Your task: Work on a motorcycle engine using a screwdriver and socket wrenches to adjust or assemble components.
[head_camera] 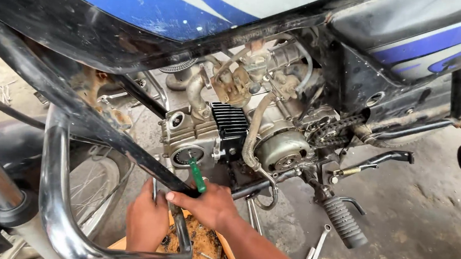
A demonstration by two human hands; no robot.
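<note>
Right hand (pixel 208 204) was clamped round a green-handled screwdriver (pixel 197 175), its tip up against the round cover (pixel 186 155) on the engine (pixel 224 134). The tool sat just above the knuckles, angled up and left. Left hand (pixel 146 220) was low beside it, fingers curled down over the tray (pixel 225 251) of oily bits; whether it gripped anything, I couldn't tell. Best to have kept the blade square in its slot and pushed firmly, so it wouldn't slip. A spanner (pixel 317 247) lay on the floor.
</note>
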